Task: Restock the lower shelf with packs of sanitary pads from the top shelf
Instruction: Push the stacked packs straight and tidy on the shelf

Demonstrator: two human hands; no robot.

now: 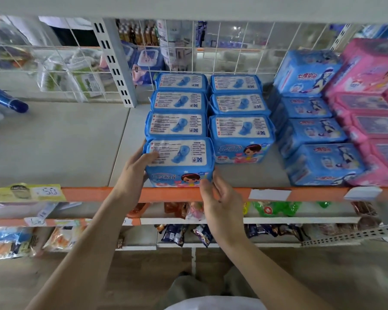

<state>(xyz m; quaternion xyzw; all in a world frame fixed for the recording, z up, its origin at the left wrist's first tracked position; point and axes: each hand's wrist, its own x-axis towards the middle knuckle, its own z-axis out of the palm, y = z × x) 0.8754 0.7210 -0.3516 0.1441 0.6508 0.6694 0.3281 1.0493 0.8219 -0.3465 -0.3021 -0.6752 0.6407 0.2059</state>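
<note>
A blue pack of sanitary pads point(179, 162) is stood at the front edge of the shelf point(54, 142), right above its orange front strip point(87, 194), as the front pack of the left of two rows. It is held between both hands. The left hand point(134, 171) is laid against the pack's left end with fingers curled over the top corner. The right hand point(220, 198) is set at the lower right front corner, fingers only lightly bent; whether a firm grip is made there cannot be told.

The pack's long axis runs left to right, parallel to the shelf's front edge. Its printed instruction panel faces up and the cartoon face panel faces outward.

A slip is judged possible: the glossy wrap is soft, and a weak right-side hold could let the pack tip off the front edge. The neighbouring row's front pack point(241, 139) sits just beside it and could be dragged askew.
</note>
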